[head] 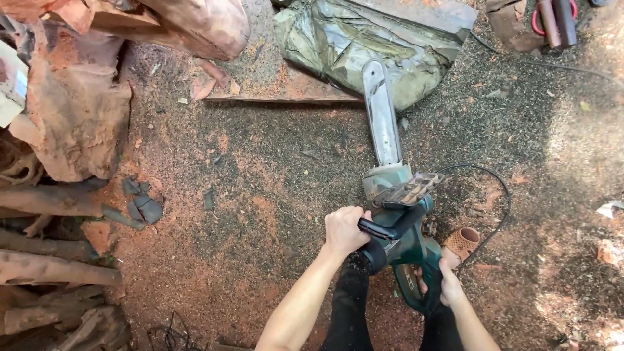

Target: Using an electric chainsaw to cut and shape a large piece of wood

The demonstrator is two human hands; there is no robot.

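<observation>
Sawdust-strewn ground [273, 195] lies beneath a green chainsaw [400, 221], judged heavy, rigid and nose-weighted, held low with left hand [344, 229] closed round its front handle and right hand [448, 283] closed on the rear grip.

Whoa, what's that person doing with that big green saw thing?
A person is holding a green electric chainsaw with both hands, looking down at it. The left hand grips the black front handle, and the right hand holds the rear handle. The saw's bar points away, toward a crumpled tarp. It isn't touching any wood. Its black cord loops off to the right. Sawdust covers the ground, and reddish logs are piled on the left.
</observation>
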